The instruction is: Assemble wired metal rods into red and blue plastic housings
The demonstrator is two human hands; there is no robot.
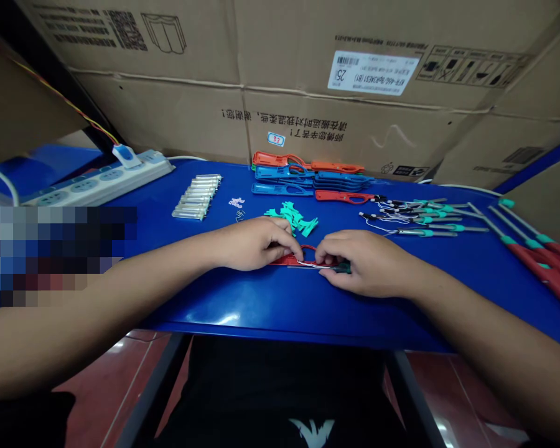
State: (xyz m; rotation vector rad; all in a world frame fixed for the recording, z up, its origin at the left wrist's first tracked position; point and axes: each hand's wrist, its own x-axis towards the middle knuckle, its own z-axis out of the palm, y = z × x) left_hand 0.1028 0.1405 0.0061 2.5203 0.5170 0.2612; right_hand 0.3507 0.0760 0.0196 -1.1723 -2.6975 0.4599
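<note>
My left hand (256, 244) and my right hand (363, 264) meet at the table's front, pinching a red plastic handle shell (287, 261). Much of the shell is hidden by my fingers. A white wire (313, 265) runs along it to a dark green-tipped part (341, 267) under my right fingers. Just beyond my left hand lies a pile of teal plastic pieces (292, 219). A row of clear tubes with metal ends (196, 197) lies further left. Wired metal parts with teal collars (415, 218) spread to the right.
Stacked orange, blue and red plastic handles (310, 177) lie at the back. Long red-handled rods (541, 261) sit at the right. A power strip (98, 180) lies at back left. Cardboard boxes (280, 81) stand behind the blue table (261, 308), whose front edge is near my body.
</note>
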